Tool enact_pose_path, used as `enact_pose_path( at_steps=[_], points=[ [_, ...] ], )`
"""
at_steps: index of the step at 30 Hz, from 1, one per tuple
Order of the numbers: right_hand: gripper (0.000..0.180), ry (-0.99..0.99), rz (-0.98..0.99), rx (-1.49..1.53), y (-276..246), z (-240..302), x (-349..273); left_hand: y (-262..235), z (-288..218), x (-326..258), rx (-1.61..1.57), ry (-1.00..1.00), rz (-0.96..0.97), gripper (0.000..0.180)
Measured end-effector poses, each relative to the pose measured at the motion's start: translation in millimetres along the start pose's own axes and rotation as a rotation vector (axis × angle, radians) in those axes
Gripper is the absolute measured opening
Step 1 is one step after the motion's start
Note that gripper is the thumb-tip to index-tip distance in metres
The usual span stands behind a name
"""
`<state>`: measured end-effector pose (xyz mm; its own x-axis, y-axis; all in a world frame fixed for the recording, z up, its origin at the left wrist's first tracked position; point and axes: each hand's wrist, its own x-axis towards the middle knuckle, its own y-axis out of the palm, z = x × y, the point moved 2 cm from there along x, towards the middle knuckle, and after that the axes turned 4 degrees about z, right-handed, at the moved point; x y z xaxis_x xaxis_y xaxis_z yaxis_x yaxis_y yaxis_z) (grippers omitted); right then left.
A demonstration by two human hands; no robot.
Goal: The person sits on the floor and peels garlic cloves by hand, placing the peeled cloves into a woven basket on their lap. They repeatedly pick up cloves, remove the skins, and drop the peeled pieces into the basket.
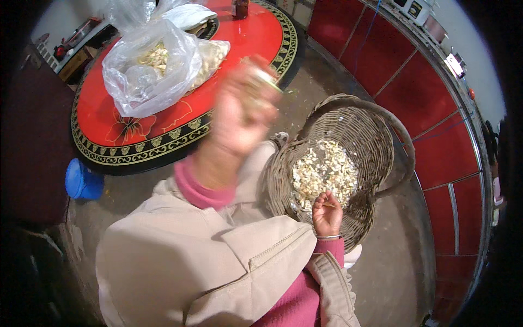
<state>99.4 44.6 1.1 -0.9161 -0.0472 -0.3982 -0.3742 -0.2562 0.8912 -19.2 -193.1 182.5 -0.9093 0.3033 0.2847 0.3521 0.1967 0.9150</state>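
Your beige jacket [163,234] fills the lower middle of the view, with pink sleeves coming out at both cuffs. Beyond it on your right, glossy red cabinets [436,103] curve along the wall. Ahead to the left is the round table [245,30], red on top with a black and gold patterned border. Just beside your legs, on the floor, sits the wicker basket [381,131], its arched handle on the right. On the table you have a clear plastic bag [122,95], its mouth spread, with pale bits inside. Small pale pieces [321,169] lie heaped in the bottom of the basket. Near the table's left edge, a blue bucket [81,184] stands on the floor. Your left hand [239,111] is raised between table and basket, blurred, fingers bent around a pale greenish item [264,79]; you can't make out its shape. Your right hand [328,215] is palm up over the basket's near side, fingers curled beside the heap; whether it grips anything isn't clear.
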Motion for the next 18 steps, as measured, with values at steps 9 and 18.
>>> enact_pose_path(
  at_steps=[9,18],
  points=[
    [0.011,-0.008,0.022,-0.062,4,-6,8,-36,-225,-13,0.833,0.515,-0.600,0.018],
    [0.014,-0.113,-0.110,-0.142,5,-4,4,-36,-243,56,1.845,0.101,-0.931,0.049]
  ],
)
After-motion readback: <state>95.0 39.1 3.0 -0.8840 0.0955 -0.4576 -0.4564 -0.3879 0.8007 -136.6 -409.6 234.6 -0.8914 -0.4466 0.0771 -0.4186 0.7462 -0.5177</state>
